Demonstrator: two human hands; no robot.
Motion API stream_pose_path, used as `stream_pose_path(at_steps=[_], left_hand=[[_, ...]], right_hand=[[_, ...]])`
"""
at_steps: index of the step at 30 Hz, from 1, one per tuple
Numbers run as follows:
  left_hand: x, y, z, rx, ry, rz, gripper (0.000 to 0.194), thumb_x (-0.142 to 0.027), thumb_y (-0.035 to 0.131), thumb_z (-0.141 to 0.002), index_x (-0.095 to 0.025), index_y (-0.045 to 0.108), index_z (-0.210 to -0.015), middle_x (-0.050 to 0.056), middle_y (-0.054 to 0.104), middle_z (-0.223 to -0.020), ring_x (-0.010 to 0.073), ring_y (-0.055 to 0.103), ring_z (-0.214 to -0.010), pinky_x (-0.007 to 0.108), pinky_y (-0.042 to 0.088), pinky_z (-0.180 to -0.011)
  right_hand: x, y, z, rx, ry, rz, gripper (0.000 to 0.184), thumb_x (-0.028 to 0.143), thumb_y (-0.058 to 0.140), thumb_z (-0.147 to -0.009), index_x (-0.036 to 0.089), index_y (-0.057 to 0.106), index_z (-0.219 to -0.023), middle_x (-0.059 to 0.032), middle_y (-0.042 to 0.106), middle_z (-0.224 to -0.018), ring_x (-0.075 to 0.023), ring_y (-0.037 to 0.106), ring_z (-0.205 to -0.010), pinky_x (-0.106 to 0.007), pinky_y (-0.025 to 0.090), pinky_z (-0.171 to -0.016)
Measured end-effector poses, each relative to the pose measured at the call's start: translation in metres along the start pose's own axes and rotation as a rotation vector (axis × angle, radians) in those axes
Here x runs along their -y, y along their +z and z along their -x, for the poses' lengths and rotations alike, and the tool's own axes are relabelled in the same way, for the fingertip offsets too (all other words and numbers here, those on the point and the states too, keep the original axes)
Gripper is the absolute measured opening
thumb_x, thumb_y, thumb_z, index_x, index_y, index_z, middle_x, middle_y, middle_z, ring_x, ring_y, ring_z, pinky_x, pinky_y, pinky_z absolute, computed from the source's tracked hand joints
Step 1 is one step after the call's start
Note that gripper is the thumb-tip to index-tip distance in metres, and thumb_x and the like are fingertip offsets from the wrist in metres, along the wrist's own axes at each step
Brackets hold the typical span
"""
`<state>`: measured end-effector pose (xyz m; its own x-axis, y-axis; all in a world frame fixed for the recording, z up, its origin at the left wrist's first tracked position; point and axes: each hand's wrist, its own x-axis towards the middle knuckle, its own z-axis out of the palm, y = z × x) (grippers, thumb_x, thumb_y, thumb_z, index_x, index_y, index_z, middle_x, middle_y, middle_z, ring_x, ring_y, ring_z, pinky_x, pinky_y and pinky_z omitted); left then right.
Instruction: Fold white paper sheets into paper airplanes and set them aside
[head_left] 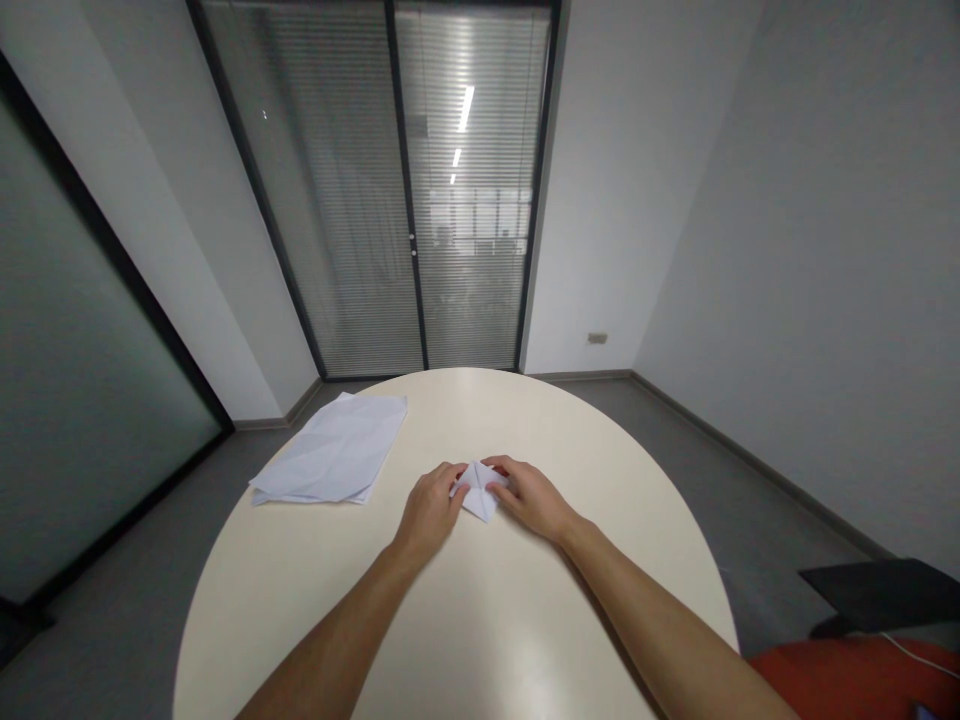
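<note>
Folded paper [478, 492] lies right of stacked sheets [334, 450].

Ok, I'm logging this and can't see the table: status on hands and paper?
Left hand, right hand: both holding folded paper. Paper creased, one corner pointing toward the person. Paper stack to the left, apart from both hands.
</note>
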<state>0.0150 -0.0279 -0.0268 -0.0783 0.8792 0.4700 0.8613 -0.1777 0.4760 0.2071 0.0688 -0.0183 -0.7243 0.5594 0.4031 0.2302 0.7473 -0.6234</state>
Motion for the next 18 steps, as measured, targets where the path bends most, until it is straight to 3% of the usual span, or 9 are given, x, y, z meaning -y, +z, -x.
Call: stream_pose_path(at_steps=[8, 18], left_hand=[[-0.0019, -0.0046, -0.0014, -0.114, 0.138, -0.051, 0.014, -0.025, 0.051, -0.100, -0.020, 0.064, -0.103, 0.005, 0.070, -0.095, 0.0224, 0.063, -0.092, 0.036, 0.048, -0.083], [-0.0044, -0.0091, -0.0004, -0.138, 0.172, -0.005, 0.021, -0.027, 0.048, -0.102, -0.021, 0.068, -0.104, 0.004, 0.072, -0.097, 0.0206, 0.063, -0.092, 0.036, 0.049, -0.083]], right_hand=[[-0.0005, -0.0008, -0.0001, -0.083, -0.026, 0.081, 0.014, 0.029, 0.057, -0.097, 0.023, 0.066, -0.107, -0.0051, 0.073, -0.102, -0.0215, 0.066, -0.094, -0.034, 0.048, -0.085], [0.0039, -0.0023, 0.0004, -0.116, -0.116, 0.116, 0.016, 0.030, 0.055, -0.099, 0.023, 0.066, -0.109, -0.0058, 0.073, -0.103, -0.0214, 0.066, -0.095, -0.036, 0.048, -0.088]])
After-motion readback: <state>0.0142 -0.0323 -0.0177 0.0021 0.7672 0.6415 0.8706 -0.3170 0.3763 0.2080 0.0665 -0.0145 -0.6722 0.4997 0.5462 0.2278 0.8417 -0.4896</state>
